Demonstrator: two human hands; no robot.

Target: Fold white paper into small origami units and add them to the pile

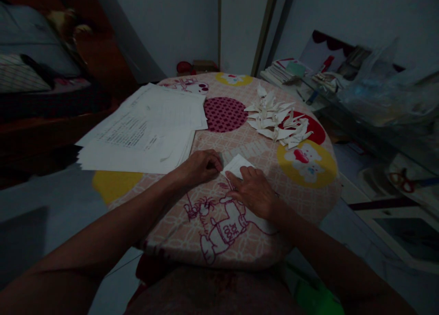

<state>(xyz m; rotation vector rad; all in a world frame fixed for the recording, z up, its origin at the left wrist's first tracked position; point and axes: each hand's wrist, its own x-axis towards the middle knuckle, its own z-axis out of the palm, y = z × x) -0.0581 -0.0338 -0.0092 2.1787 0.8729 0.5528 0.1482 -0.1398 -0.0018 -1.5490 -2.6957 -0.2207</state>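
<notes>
On the round table, a small folded piece of white paper (239, 163) lies between my two hands. My left hand (205, 165) is closed, its fingertips pinched together at the paper's left corner. From the lower right, my right hand (255, 191) rests over the paper's near part, fingers spread and pressing on it. Part of the paper is hidden under that hand. To the right and farther back sits a cluster of folded white paper cranes (274, 118). A stack of printed paper sheets (137, 127) covers the table's left side.
A patterned tablecloth (222, 244) covers the round table. Right of it, a glass-topped stand (356, 118) holds a plastic bag (380, 95) and a pile of booklets (281, 70). Red-handled scissors (403, 180) lie lower there. Wooden furniture (103, 54) stands at the left.
</notes>
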